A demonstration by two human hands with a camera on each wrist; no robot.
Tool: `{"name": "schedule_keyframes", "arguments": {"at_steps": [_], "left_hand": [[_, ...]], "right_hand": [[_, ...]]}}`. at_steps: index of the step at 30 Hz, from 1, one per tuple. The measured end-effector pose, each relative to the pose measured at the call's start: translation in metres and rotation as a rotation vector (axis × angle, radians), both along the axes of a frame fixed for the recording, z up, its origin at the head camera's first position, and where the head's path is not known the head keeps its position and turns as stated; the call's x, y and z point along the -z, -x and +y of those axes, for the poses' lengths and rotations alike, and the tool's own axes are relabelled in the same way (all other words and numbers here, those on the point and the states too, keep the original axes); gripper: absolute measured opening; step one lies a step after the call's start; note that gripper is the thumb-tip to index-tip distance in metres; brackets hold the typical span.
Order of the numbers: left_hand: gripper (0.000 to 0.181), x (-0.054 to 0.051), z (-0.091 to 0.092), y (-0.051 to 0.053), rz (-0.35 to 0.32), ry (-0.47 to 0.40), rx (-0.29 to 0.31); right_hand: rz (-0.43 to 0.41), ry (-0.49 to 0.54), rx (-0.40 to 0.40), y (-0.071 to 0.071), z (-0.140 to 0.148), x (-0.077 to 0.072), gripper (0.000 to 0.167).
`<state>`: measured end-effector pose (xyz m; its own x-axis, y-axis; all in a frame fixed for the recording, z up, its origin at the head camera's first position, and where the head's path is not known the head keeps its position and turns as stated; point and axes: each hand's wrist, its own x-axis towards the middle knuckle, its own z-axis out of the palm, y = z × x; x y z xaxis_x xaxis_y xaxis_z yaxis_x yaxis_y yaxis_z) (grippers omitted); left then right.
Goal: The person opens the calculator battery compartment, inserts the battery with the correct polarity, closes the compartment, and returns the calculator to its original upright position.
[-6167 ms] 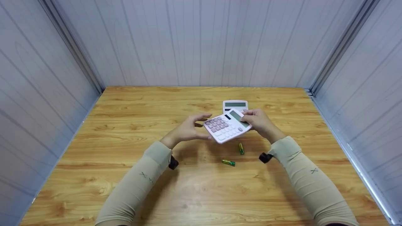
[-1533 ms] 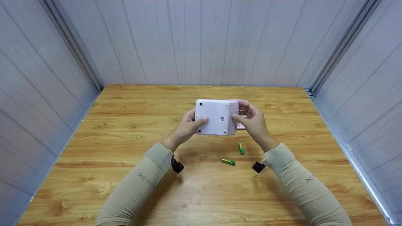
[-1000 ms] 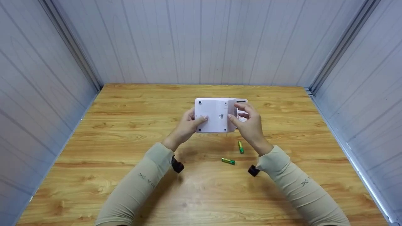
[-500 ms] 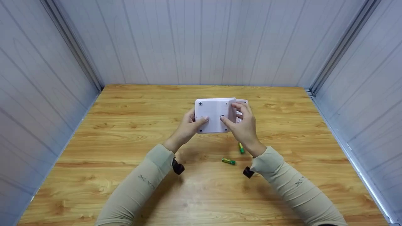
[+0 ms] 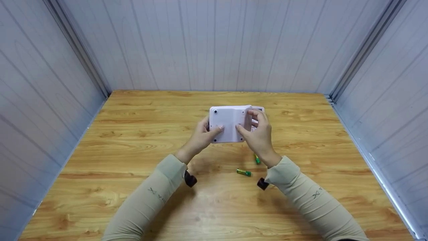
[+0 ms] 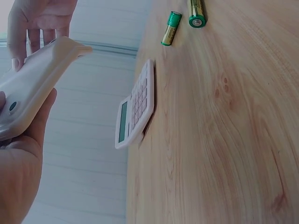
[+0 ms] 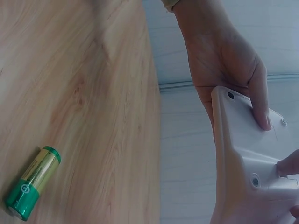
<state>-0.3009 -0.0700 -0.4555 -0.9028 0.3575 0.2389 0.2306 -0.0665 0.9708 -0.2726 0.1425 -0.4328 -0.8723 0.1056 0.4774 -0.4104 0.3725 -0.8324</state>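
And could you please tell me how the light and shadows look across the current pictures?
Head view: pale glare on the tabletop, soft shadows beside both sleeves; left wrist view: the upper-left corner is washed out nearly white; right wrist view: a dim, soft-edged shadow band across the tabletop, a light sheen on the back of the held calculator, the battery's emblem clear.

A booth-like workstation, judging by the wood-grain tabletop (image 5: 133, 134) enclosed on three sides by pale panelled walls (image 5: 214, 43).
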Motion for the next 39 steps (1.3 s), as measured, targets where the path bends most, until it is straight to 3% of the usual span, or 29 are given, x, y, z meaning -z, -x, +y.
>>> {"name": "schedule_keyframes", "arguments": {"at_steps": [12,18,30,39], "left_hand": [[0.049,0.002,0.003,-0.003,0.005,-0.005,0.016],[0.048,0.003,0.001,-0.001,0.002,0.003,0.003],[0.049,0.004,-0.004,0.001,-0.064,-0.064,-0.002],[0.049,0.005,-0.005,0.002,-0.081,-0.071,0.000]], "right_hand": [[-0.016,0.009,0.008,0.004,0.002,0.003,0.052],[-0.041,0.035,-0.039,0.002,0.005,0.003,0.052],[-0.009,0.079,-0.129,-0.001,0.010,0.006,0.039],[-0.009,0.048,-0.128,-0.001,0.014,0.008,0.033]]}}
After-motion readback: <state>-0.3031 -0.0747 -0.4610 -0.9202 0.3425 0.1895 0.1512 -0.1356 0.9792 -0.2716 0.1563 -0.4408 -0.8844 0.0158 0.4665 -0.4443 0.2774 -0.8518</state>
